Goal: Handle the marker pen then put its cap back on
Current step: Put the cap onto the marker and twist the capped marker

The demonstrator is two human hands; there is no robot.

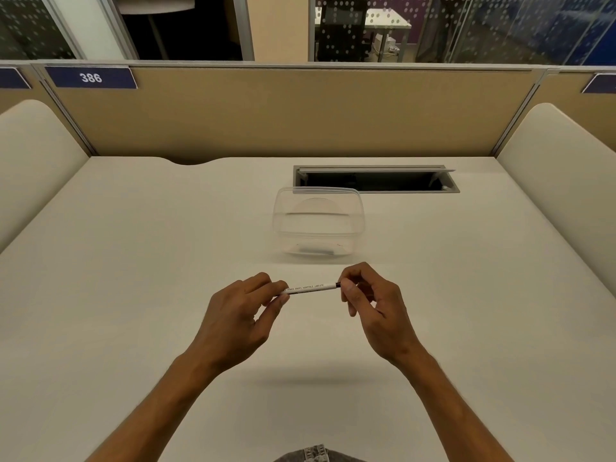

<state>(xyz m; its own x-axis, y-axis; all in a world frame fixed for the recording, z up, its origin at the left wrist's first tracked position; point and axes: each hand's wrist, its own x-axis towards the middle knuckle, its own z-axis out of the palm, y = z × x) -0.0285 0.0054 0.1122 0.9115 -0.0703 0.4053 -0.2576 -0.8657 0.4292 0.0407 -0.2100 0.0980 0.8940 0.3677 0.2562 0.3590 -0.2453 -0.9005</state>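
A slim white marker pen [311,288] with small black print lies level in the air above the desk, held at both ends. My left hand [241,315] pinches its left end between thumb and fingers. My right hand [370,301] pinches the right end, where a dark bit shows at the fingertips; the fingers hide whether that is the cap or the tip.
A clear plastic tub [318,225] stands just beyond the hands on the white desk [133,295]. Behind it is an open cable slot [376,180]. Tan partition panels wall the desk at the back and both sides.
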